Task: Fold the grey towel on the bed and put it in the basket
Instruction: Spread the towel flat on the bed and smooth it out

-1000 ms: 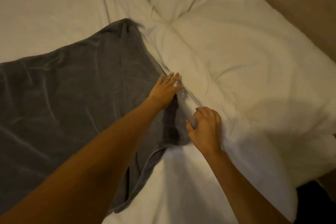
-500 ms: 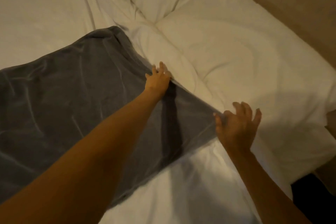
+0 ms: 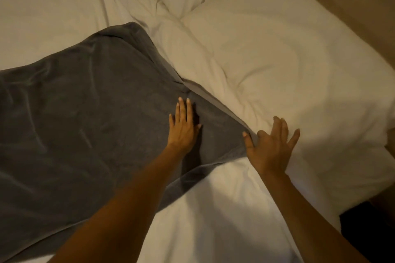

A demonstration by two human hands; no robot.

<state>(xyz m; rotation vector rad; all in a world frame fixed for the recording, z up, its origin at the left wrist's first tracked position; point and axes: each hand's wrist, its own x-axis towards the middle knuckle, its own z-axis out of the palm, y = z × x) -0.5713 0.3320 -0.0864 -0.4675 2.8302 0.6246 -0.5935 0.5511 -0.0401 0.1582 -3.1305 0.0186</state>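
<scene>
Fingers of the left hand (image 3: 182,128) are held straight and close together, laid flat on the grey towel (image 3: 85,124) a little in from its right-hand edge. At the towel's near right corner the right hand (image 3: 270,148) is seen with its fingers spread and straight; the thumb is laid against the towel's edge there, while the other fingers are stretched out over the white duvet (image 3: 277,60). Whether the corner is pinched between thumb and forefinger cannot be told. The two hands are kept apart, with a dark strip of towel and shadow between them.

From the left hand the towel is spread leftward and toward the person, lying mostly flat on the bed with soft creases and passing under the left forearm. Its far corner is found beyond the left hand's fingertips, slightly rumpled. Beyond and to the right of both hands the duvet is bunched in puffy folds. Below the right forearm a smoother white sheet (image 3: 213,220) is shown.
</scene>
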